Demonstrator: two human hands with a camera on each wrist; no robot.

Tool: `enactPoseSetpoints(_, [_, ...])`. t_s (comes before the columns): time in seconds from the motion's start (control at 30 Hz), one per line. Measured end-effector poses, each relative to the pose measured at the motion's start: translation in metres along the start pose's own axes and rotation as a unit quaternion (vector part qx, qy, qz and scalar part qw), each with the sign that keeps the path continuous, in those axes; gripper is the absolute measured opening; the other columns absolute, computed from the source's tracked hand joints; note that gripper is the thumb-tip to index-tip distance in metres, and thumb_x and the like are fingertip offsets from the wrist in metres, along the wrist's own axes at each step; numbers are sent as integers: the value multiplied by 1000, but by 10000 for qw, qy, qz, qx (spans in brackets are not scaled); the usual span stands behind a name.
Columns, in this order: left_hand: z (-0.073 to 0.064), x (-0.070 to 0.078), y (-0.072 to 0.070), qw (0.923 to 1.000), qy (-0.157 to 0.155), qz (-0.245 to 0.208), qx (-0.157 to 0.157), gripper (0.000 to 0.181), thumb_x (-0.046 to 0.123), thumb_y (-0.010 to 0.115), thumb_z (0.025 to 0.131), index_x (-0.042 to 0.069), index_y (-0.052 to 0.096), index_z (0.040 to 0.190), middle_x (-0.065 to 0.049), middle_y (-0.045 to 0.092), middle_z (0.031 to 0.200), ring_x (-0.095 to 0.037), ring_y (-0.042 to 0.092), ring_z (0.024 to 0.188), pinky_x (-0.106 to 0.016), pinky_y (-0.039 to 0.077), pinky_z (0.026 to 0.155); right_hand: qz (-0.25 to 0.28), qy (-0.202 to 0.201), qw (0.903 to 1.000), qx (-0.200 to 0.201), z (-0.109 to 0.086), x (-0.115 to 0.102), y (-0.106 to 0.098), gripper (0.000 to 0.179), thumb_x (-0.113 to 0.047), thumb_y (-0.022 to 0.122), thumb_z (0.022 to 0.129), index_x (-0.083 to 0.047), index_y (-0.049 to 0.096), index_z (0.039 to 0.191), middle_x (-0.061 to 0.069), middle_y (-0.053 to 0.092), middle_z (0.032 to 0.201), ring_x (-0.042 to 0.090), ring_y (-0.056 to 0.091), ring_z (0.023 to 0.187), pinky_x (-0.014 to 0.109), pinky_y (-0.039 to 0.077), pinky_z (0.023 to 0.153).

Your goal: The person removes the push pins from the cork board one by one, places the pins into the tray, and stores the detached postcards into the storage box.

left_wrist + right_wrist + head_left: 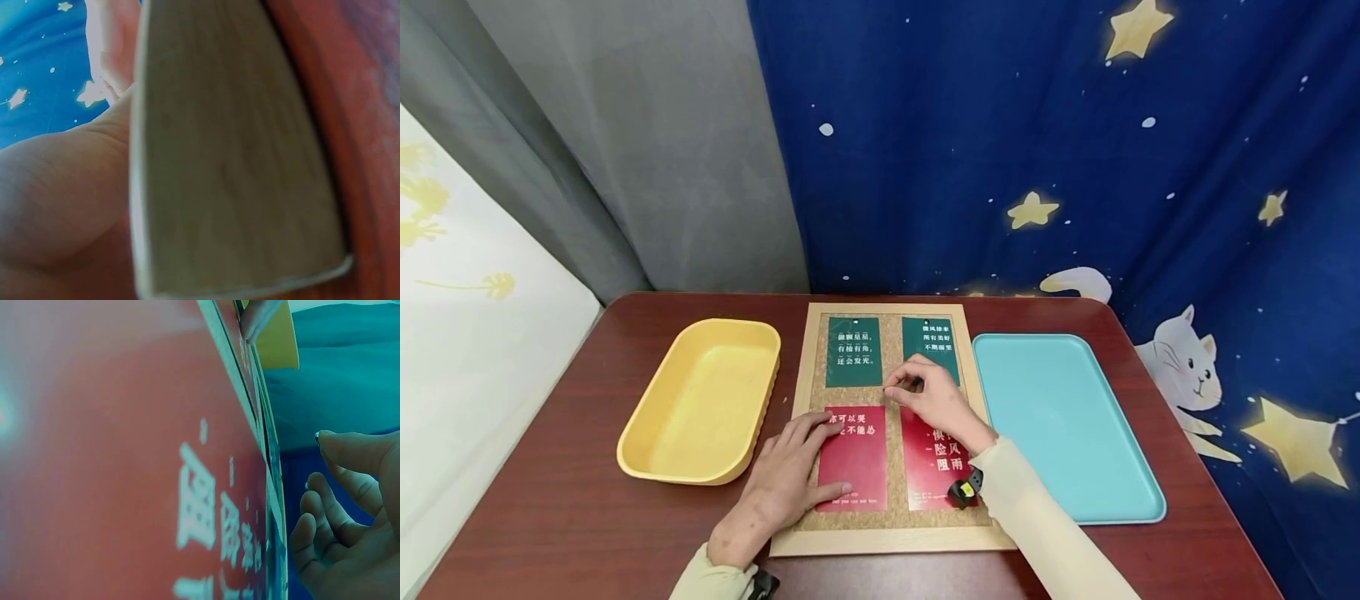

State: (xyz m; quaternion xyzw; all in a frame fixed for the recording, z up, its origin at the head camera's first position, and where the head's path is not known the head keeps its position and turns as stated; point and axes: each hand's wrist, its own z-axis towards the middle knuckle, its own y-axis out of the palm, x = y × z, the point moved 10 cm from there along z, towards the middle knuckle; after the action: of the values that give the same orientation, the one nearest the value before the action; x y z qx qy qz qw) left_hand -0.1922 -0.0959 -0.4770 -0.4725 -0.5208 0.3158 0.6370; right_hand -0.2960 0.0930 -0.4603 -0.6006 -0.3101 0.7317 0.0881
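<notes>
While the left hand (785, 473) rests, fingers extended, on the red card (861, 463) by the board's (891, 541) front left corner, the right hand (931, 395) hovers with curled fingers, can't tell if it's pinching anything. Bump that card and it'd probably slide crooked, imo.

Two sets of fingers: left fingers (808, 429), right fingers (912, 371). Four cards: two red cards (857, 462) (921, 471), one partly under the left fingers, one nearer the right wrist; two green cards (853, 375) (912, 337), farther out than the left fingers. One small shiny thing (317, 436) at the right fingertips. One corkboard (853, 397) beneath both sets. One yellow basin (711, 408) left of the left fingers; one blue tray (1063, 417) right of the right.
</notes>
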Motion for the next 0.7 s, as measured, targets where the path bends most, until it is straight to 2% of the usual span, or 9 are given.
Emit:
enactPoseSetpoints(0.23, [0,0,0,10000,-29,-5,-27,80,58,85,78,22,58,144,-4,46,157,-28,41,147,-59,46,111,51,117,9999,60,-6,10,-12,7,-19,78,95,-13,78,98,2,63,95,15,57,85,22,48,72])
enactPoseSetpoints(0.5, [3,0,0,10000,-14,27,-3,80,58,85,79,22,57,145,-3,45,157,-27,41,147,-58,46,111,-11,212,9994,257,-10,18,-31,7,-20,77,95,-15,78,99,-2,64,98,16,59,89,24,48,76])
enactPoseSetpoints(0.7, [1,-1,1,10000,-67,17,-44,80,58,86,78,22,58,144,-3,46,156,-27,41,147,-57,46,112,-14,273,9991,318,-14,24,-37,6,-21,77,96,-16,77,99,0,65,100,16,59,90,24,48,77])
